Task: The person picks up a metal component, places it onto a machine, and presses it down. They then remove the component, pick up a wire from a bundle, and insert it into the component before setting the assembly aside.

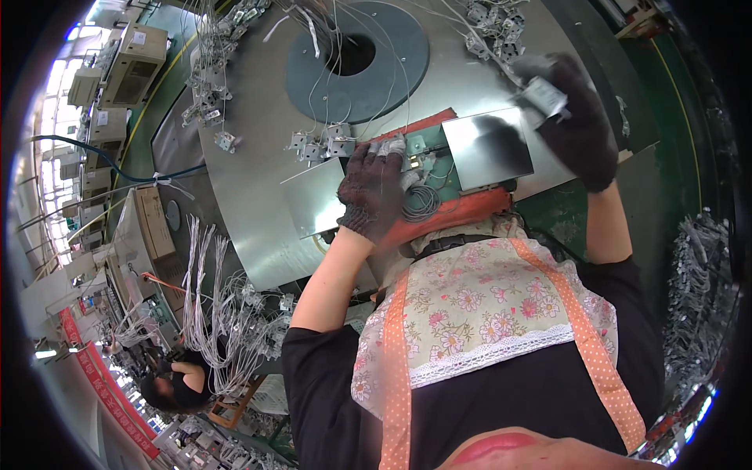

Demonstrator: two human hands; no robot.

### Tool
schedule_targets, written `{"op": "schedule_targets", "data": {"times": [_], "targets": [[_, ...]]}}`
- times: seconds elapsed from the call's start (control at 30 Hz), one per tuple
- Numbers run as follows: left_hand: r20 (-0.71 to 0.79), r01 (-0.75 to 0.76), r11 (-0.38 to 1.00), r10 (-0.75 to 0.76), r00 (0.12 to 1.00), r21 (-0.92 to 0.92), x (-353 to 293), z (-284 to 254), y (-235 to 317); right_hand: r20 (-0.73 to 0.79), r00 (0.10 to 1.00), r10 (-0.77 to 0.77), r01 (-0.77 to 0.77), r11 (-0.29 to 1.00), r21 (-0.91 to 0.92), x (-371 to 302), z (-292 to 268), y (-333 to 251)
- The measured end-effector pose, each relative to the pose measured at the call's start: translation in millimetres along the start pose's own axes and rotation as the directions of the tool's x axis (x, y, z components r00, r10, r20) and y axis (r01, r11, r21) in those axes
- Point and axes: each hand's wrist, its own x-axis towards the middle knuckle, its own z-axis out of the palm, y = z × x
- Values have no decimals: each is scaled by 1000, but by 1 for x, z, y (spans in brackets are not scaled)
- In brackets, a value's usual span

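Note:
My right hand [576, 129], in a dark work glove and blurred, is raised over the right of the metal table. It grips a small silvery metal box [545, 97] with a grey cable. My left hand [372, 184], gloved in dark maroon, bends its fingers down at the green work plate [450, 182] in front of me. What lies under its pale fingertips is hidden. Beside them is a small metal fitting [417, 161] on the plate. A coil of thin grey cable [421, 204] lies just right of the left wrist. Red padding [470, 210] edges the plate.
Shiny metal sheets flank the plate, one to the right [492, 149] and one to the left [312, 200]. Several cabled metal boxes [338, 141] sit beyond my left hand. A grey ring [407, 59] with a central hole is further back. Cable bundles [211, 313] hang at left.

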Motion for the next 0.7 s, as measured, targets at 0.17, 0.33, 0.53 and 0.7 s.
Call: {"op": "schedule_targets", "data": {"times": [0.17, 0.33, 0.53, 0.7], "targets": [[-38, -28, 998, 26, 999, -52, 4, 1, 1, 140, 984, 112, -175, 772, 611, -5, 17, -27], [-12, -23, 995, 22, 1000, -94, 5, -1, -3, 372, 928, 3, -371, -35, 928, 13, -6, -44], [30, -8, 996, 10, 1000, -87, 4, 0, 0, 572, 787, 232, -602, 86, 794, 30, 48, -47], [43, -2, 997, 5, 999, -71, 4, -5, 6, 593, 791, 147, -587, -88, 805, 26, 61, -53]]}}
